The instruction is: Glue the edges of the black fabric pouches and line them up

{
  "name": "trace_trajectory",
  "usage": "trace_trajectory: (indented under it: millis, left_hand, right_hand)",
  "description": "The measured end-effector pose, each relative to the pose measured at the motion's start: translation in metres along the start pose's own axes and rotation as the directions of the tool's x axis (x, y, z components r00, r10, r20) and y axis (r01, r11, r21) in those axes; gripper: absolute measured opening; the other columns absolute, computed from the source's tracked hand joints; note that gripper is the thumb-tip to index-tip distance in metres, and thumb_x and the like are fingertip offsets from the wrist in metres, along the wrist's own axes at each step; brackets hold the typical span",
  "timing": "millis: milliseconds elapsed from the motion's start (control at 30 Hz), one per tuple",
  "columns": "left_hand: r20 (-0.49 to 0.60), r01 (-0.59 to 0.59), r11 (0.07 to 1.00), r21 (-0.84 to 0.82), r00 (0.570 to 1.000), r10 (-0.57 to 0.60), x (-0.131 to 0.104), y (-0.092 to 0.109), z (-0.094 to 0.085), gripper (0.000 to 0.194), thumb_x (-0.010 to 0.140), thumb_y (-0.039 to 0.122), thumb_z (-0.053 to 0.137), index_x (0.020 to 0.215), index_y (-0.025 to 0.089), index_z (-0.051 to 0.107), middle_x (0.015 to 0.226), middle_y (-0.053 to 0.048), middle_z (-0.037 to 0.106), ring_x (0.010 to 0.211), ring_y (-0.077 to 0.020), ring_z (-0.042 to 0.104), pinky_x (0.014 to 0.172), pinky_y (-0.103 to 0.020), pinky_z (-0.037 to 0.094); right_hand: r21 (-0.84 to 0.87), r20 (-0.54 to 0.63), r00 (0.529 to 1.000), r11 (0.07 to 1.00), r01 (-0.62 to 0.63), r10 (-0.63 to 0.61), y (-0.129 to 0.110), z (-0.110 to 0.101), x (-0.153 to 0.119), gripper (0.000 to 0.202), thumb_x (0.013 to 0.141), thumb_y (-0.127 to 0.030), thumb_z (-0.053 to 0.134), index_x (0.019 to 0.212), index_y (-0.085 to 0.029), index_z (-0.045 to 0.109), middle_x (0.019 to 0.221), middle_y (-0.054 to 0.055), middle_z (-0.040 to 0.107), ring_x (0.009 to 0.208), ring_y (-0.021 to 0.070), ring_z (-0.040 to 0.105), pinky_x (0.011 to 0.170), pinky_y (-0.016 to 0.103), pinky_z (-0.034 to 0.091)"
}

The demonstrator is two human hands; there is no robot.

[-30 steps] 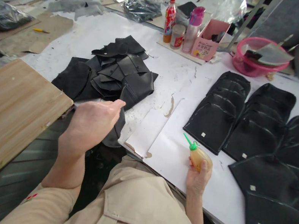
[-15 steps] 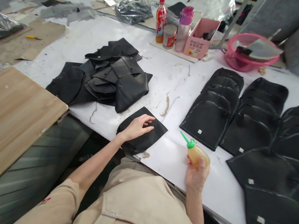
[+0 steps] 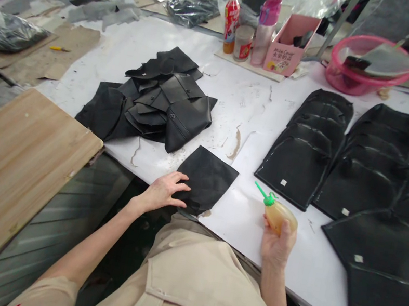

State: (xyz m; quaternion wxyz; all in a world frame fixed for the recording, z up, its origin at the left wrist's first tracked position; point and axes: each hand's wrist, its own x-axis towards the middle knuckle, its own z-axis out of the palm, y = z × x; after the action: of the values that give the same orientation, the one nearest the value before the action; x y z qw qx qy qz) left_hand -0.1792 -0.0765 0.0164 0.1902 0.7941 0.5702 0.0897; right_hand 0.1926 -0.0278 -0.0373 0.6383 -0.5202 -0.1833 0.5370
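Observation:
A flat black piece (image 3: 209, 180) lies at the table's near edge. My left hand (image 3: 164, 191) is at its left side, fingers apart, the fingertips over or against its edge; whether they touch it I cannot tell. My right hand (image 3: 279, 242) is wrapped round a squeeze bottle (image 3: 281, 215) of yellowish liquid, its green nozzle pointing up and left above the white table surface. Behind my left hand is a loose heap of black pieces (image 3: 158, 100). To the right, black pieces (image 3: 298, 159) lie overlapping in rows, some with small white labels.
A wooden board (image 3: 15, 167) is at the left. Along the back stand a red-capped drink bottle (image 3: 231, 20), a glass (image 3: 243, 43), a purple-lidded bottle (image 3: 265, 32), a pink box (image 3: 290, 47) and a pink basin (image 3: 360, 80). Plastic bags lie farther back.
My left hand has moved left from the middle of the black piece to its left edge, uncovering more of it. The view has shifted slightly; my right hand still holds the bottle.

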Motion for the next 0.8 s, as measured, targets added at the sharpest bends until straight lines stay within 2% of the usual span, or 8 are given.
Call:
trace_trajectory:
  millis: [100,267,367,433,533,667,733,800]
  left_hand:
    - [0.021,-0.051,0.994,0.100,0.999,0.049,-0.004,0.016,0.005,0.049,0.078,0.040,0.092,0.119,0.020,0.075,0.133,-0.017,0.067,0.125,-0.0345,0.064,0.103,-0.049,0.057]
    - [0.010,-0.104,0.980,0.170,0.995,0.104,-0.010,0.030,0.006,0.008,0.099,0.025,0.068,0.099,0.021,0.075,0.116,-0.011,0.074,0.109,-0.0284,0.069,0.092,-0.045,0.056]
    - [-0.014,-0.095,0.989,0.116,0.995,0.098,-0.006,0.030,-0.007,0.020,0.104,0.017,0.054,0.095,0.021,0.072,0.097,-0.004,0.075,0.093,-0.0207,0.070,0.103,-0.047,0.050]
    - [-0.074,-0.071,0.989,0.127,0.994,0.081,0.004,0.030,-0.022,0.023,0.105,0.018,0.050,0.096,0.023,0.071,0.094,-0.003,0.074,0.094,-0.0199,0.069,0.113,-0.050,0.043]
    - [-0.273,0.034,0.974,0.222,0.962,0.029,0.031,0.032,-0.049,0.023,0.106,0.026,0.052,0.095,0.024,0.072,0.100,-0.006,0.072,0.101,-0.0244,0.065,0.106,-0.047,0.046]
    - [-0.479,0.250,0.924,0.290,0.874,-0.086,0.091,0.032,-0.074,0.025,0.105,0.032,0.054,0.093,0.023,0.074,0.091,-0.010,0.069,0.095,-0.0283,0.064,0.085,-0.041,0.048]
    - [-0.522,0.294,0.934,0.204,0.840,-0.151,0.129,0.026,-0.078,0.024,0.106,0.030,0.052,0.097,0.022,0.073,0.088,-0.008,0.070,0.087,-0.0257,0.067,0.080,-0.037,0.047]
    - [-0.567,0.317,0.948,0.025,0.785,-0.247,0.172,0.016,-0.076,0.016,0.103,0.029,0.056,0.102,0.022,0.071,0.082,-0.005,0.071,0.081,-0.0229,0.068,0.078,-0.033,0.047]
  right_hand:
    - [0.006,-0.002,1.000,1.000,0.006,-0.006,0.000,0.000,-0.001,0.053,0.070,-0.052,0.092,0.104,-0.019,0.068,0.098,0.004,0.071,0.079,0.0170,0.067,0.059,0.024,0.056]
    - [-0.003,-0.003,1.000,1.000,0.000,0.000,0.000,0.000,0.000,0.055,0.068,-0.052,0.092,0.105,-0.019,0.067,0.099,0.004,0.071,0.081,0.0179,0.067,0.062,0.026,0.056]
    - [-0.016,0.001,1.000,1.000,0.005,-0.005,0.001,-0.001,0.001,0.055,0.069,-0.053,0.091,0.105,-0.020,0.065,0.099,0.004,0.071,0.080,0.0182,0.067,0.062,0.026,0.054]
    - [-0.020,-0.005,1.000,1.000,0.000,0.000,0.001,-0.001,0.002,0.057,0.069,-0.054,0.091,0.105,-0.020,0.065,0.099,0.004,0.071,0.080,0.0182,0.066,0.063,0.027,0.053]
    - [-0.030,-0.015,1.000,1.000,-0.006,0.006,0.002,-0.001,0.002,0.060,0.067,-0.056,0.092,0.105,-0.019,0.065,0.097,0.003,0.070,0.079,0.0183,0.066,0.063,0.027,0.052]
    - [-0.028,-0.026,1.000,1.000,-0.005,0.004,0.001,0.000,0.001,0.062,0.065,-0.058,0.093,0.105,-0.019,0.065,0.098,0.004,0.071,0.079,0.0182,0.065,0.062,0.027,0.052]
    - [-0.023,-0.026,1.000,1.000,-0.002,0.001,0.000,0.000,0.001,0.063,0.064,-0.058,0.093,0.105,-0.019,0.066,0.097,0.003,0.071,0.080,0.0181,0.066,0.062,0.027,0.053]
    - [-0.023,-0.026,1.000,1.000,0.002,-0.003,0.000,0.000,0.002,0.063,0.064,-0.059,0.093,0.104,-0.019,0.066,0.097,0.003,0.071,0.080,0.0181,0.066,0.061,0.027,0.053]
